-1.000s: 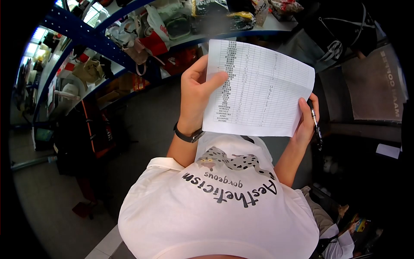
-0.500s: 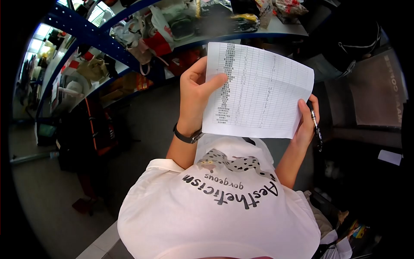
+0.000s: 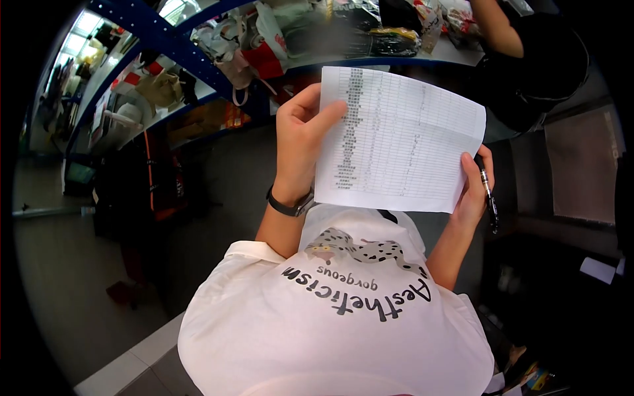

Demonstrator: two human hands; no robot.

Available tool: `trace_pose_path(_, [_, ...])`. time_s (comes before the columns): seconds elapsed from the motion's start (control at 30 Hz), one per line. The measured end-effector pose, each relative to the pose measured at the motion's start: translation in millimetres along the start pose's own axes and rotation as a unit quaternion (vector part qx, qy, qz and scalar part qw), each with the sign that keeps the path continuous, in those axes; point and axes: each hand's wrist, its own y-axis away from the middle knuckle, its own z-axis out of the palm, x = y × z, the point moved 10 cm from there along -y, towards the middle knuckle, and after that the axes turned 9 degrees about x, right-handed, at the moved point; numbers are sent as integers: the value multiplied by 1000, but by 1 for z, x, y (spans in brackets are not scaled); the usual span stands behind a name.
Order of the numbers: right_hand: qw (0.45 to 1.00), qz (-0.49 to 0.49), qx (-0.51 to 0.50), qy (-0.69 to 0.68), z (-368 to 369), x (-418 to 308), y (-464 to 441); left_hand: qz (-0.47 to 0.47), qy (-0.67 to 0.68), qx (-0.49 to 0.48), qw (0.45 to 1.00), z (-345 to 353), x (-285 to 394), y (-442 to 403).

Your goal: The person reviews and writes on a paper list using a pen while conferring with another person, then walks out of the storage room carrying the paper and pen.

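Note:
A white sheet of paper [image 3: 403, 142] printed with a table of rows is held up in front of my chest. My left hand [image 3: 301, 135] grips its left edge, thumb on the front and the other fingers behind. At the lower right edge, my right hand [image 3: 472, 188] pinches the paper with the thumb in front. A black pen [image 3: 490, 201] is also in my right hand, tucked along the fingers and pointing down. The small print on the sheet is too fine to read.
Ahead runs a blue-framed shelf [image 3: 304, 65] loaded with bags and plastic-wrapped goods. At upper right another person's arm [image 3: 500, 30] reaches over it. A black bag with orange trim [image 3: 150, 175] stands at left, and a brown carton [image 3: 581, 168] at right.
Another person's arm has come into view at the upper right by the shelf. The view has shifted slightly; both my hands keep their hold on the paper, and the pen stays in the right.

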Motion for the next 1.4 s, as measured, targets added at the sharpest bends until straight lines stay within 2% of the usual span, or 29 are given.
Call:
trace_pose_path(0.53, [993, 31, -112, -10, 29, 5, -36, 62, -60, 142, 986, -10, 24, 8])
trace_pose_path(0.9, [988, 42, -142, -40, 36, 15, -30, 92, -71, 168, 979, -26, 27, 25])
trace_pose_path(1.4, [986, 58, -150, -38, 32, 19, -49, 99, -104, 177, 974, -11, 26, 17])
